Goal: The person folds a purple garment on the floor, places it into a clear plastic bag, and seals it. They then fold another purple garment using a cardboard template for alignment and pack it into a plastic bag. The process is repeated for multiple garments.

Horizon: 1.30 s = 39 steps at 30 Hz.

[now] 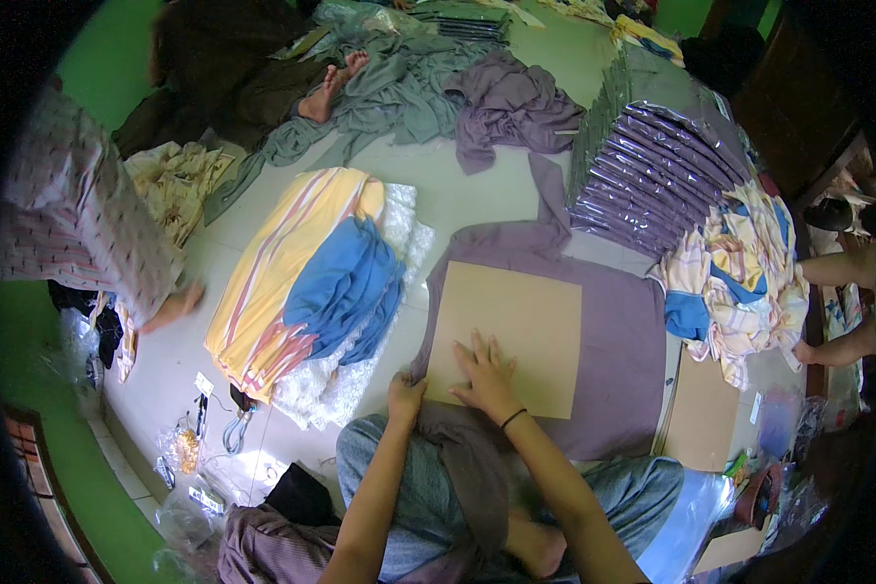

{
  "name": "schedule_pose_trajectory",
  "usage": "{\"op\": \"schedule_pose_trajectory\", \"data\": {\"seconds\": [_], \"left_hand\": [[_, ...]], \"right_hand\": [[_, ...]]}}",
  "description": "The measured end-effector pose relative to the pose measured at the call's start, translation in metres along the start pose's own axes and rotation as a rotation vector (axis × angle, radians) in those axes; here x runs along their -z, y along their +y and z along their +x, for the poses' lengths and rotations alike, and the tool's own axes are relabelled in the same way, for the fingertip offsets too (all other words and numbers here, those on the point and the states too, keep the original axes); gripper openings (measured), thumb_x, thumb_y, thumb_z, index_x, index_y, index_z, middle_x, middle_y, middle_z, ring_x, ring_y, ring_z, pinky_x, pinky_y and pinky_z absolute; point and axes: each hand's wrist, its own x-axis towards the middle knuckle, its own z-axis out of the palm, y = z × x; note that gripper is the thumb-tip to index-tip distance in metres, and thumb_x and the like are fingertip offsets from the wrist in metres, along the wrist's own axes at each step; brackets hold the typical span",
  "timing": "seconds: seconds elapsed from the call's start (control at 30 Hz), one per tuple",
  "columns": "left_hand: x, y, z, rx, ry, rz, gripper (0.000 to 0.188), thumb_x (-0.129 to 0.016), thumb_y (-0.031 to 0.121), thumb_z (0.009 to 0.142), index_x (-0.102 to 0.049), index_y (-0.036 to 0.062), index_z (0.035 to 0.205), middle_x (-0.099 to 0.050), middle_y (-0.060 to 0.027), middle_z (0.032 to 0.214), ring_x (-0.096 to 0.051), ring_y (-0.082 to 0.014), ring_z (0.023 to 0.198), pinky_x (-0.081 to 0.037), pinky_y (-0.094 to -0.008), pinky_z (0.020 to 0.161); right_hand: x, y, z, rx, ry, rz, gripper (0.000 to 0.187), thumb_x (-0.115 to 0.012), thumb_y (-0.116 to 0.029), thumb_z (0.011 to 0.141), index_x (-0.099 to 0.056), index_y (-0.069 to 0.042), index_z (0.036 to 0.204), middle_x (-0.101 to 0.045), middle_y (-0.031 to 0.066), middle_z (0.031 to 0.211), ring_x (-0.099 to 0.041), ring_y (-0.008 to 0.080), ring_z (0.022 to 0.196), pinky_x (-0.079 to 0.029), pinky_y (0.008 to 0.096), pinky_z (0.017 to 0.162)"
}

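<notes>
Pale floor tiles lie under a mauve cloth, its near end partly hidden behind the forearms. On it rests a tan board, directly beneath the right hand — fingers spread, gripping nothing. The left hand, just beside it, pinches the cloth's edge — fingertips hard to make out. Farther out: yellow fabric, wrapped packs.
</notes>
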Motion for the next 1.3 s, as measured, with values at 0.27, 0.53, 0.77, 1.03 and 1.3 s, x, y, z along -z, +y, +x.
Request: {"op": "schedule_pose_trajectory", "data": {"seconds": [0.27,0.53,0.77,1.03,1.3], "left_hand": [[-0.004,0.039,-0.008,-0.485,0.092,0.677,0.073,-0.071,0.012,0.057,-0.033,0.0103,0.119,-0.027,-0.0181,0.126,-0.036,-0.0342,0.109,-0.039,-0.0396,0.08],[-0.003,0.064,0.038,-0.921,-0.569,1.007,0.097,-0.076,0.015,0.048,-0.023,0.0244,0.129,-0.014,-0.0185,0.134,-0.021,-0.0368,0.121,-0.033,-0.044,0.092],[-0.018,0.08,0.036,-0.978,-0.688,1.342,0.112,-0.079,0.02,0.041,-0.013,0.0256,0.131,-0.005,-0.0253,0.134,-0.014,-0.0416,0.122,-0.027,-0.0425,0.097],[-0.011,0.083,0.039,-0.999,-0.787,1.328,0.124,-0.081,0.021,0.031,-0.009,0.0281,0.132,0.004,-0.0232,0.135,-0.01,-0.0422,0.123,-0.024,-0.0407,0.099],[-0.007,0.087,0.036,-0.969,-0.809,1.306,0.105,-0.076,0.014,0.042,-0.021,0.0212,0.13,-0.009,-0.0195,0.135,-0.015,-0.0382,0.123,-0.022,-0.0395,0.1]], "right_hand": [[-0.007,0.001,-0.003,0.026,0.089,-0.006,0.075,-0.067,-0.032,0.062,-0.029,-0.023,0.126,-0.011,0.0095,0.137,-0.016,0.0368,0.122,-0.028,0.0616,0.084],[0.027,0.014,-0.037,0.207,-0.19,-0.071,0.026,-0.056,-0.021,0.069,-0.055,-0.006,0.092,-0.056,0.0158,0.088,-0.055,0.0315,0.078,-0.046,0.0412,0.067],[0.022,-0.036,-0.234,0.639,-0.318,0.562,0.052,-0.054,-0.02,0.072,-0.038,-0.007,0.12,-0.048,0.0128,0.108,-0.048,0.0266,0.097,-0.038,0.0305,0.081],[0.039,-0.07,-0.256,0.692,-0.627,-0.001,0.045,-0.053,-0.02,0.071,-0.044,-0.008,0.114,-0.05,0.0092,0.098,-0.048,0.024,0.094,-0.037,0.0307,0.082],[0.156,0.007,-0.059,0.759,-0.685,0.912,0.033,-0.058,-0.015,0.072,-0.053,0.001,0.1,-0.058,0.011,0.085,-0.053,0.0195,0.078,-0.043,0.0326,0.072]]}}
